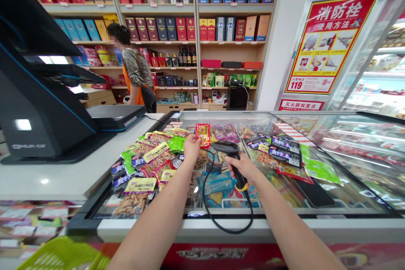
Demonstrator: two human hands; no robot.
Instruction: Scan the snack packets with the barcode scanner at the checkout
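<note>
Left hand [191,148] and right hand [242,168] reach forward from the near edge over a long chest freezer with a glass top and grey rim [240,224], both forearms angled inward. Far beyond it, tall wooden shelving [236,8] holds rows of red, blue and tan gift boxes, with dark bottles on a lower shelf, and a co-worker in an orange apron [136,71] stands in front of it. On the left, a white counter [47,177] carries a black checkout terminal [41,105], while a glass-fronted display fridge [376,80] stands at far right. Clear packets of dried snack strips with yellow labels [139,190] are heaped across the freezer's left side, and purple foil packets [224,133] lie toward the far edge. Dark-labelled packets [284,152] and a bright green packet [319,171] lie on the right. Blue packs [215,185] show in the middle, though it is hard to tell which packets lie above the glass and which below it. Left thumb and fingers pinch a small red-and-yellow snack packet [203,136], holding it upright above the middle of the freezer. Right fingers wrap around the grip of a black handheld barcode scanner [232,156], just beside that packet, and its black coiled cable [228,215] loops down toward the near rim.
</note>
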